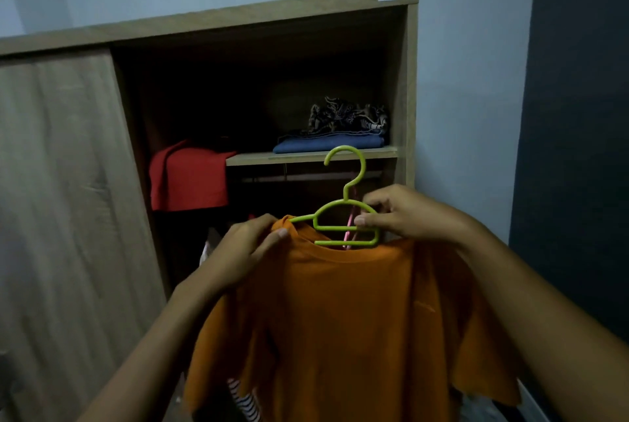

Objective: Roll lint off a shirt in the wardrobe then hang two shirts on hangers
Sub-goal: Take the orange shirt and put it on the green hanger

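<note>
An orange T-shirt (347, 319) hangs in front of me, its neck around a green plastic hanger (343, 217) whose hook points up. My left hand (248, 248) pinches the shirt's left shoulder where the hanger's arm pokes out of the cloth. My right hand (405, 214) grips the hanger's right side above the collar. A pink hanger (350, 232) shows behind the green one.
The open wardrobe (408, 88) has a shelf (306, 158) bearing folded blue (326, 144) and patterned clothes. A red garment (189, 176) hangs at the left. A rail (306, 178) runs under the shelf. The sliding door (64, 204) covers the left half. Striped cloth (245, 401) lies below.
</note>
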`<state>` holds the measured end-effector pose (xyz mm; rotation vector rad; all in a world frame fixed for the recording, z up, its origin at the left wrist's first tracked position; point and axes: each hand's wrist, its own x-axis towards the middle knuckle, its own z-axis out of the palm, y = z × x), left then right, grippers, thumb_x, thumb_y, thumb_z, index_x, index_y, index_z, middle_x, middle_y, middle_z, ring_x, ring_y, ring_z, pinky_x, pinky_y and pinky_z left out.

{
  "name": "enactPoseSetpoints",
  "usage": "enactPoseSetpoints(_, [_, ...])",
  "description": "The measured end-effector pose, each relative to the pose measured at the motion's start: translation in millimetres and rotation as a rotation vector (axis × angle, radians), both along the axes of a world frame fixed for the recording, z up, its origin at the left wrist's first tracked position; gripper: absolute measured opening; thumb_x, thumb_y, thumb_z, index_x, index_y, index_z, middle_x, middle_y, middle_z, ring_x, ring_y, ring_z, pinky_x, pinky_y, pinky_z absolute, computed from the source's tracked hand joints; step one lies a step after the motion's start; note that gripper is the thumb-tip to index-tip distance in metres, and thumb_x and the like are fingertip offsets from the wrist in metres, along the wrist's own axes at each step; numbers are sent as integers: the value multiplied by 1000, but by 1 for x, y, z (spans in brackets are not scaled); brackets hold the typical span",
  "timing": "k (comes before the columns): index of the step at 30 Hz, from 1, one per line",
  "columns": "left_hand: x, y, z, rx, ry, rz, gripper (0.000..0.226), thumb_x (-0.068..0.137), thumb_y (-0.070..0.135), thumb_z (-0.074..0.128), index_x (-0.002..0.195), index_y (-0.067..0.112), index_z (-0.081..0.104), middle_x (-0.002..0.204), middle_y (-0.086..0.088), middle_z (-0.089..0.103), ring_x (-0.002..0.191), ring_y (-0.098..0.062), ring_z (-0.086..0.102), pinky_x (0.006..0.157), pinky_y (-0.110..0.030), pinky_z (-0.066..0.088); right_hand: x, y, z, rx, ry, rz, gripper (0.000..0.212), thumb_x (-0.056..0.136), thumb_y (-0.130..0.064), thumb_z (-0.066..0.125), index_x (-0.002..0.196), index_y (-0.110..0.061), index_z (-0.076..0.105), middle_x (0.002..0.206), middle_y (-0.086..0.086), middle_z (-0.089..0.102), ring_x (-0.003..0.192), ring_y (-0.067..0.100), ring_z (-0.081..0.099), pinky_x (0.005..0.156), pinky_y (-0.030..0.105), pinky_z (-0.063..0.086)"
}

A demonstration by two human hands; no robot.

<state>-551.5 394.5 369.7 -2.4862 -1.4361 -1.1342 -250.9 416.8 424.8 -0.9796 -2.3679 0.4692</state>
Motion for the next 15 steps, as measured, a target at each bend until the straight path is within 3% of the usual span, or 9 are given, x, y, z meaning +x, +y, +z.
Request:
enactPoseSetpoints(2, [3,4,-4,71,20,16,19,99,39,47,80,35,47,69,13,49,65,0,51,56,-19,35,-1,1,-2,-8,2,-1,19,92,-36,62,92,-19,69,83,0,71,74,10,67,61,34,51])
enactPoseSetpoints(4, [2,8,-5,106,-16,37,24,101,34,47,77,37,42,69,14,47,66,0,50,56,-17,32,0,1,-5,0,18,-11,16,92,-37,61,97,-24,67,85,-4,69,73,2,65,64,23,48])
enactPoseSetpoints(8, [-17,15,-8,175,-74,90,25,98,44,39,82,27,49,73,10,51,69,-4,52,58,-27,37,28,5,-13,5,-41,-141,39,88,-46,63,125,-34,58,113,-17,58,103,5,58,82,22,47])
enactPoseSetpoints(11, [-31,20,-11,163,-102,104,32,96,49,37,83,24,51,73,7,53,68,-8,54,60,-33,41,41,7,-22,-18,-37,-137,22,90,-42,59,106,-31,70,101,-16,68,93,3,65,80,26,55])
enactPoseSetpoints(15, [-38,27,-17,103,-89,88,24,96,44,40,83,26,51,73,7,54,68,-3,54,60,-31,42,34,9,-32,36,167,-128,19,95,-32,56,97,-27,75,89,-14,70,83,-10,64,69,8,51])
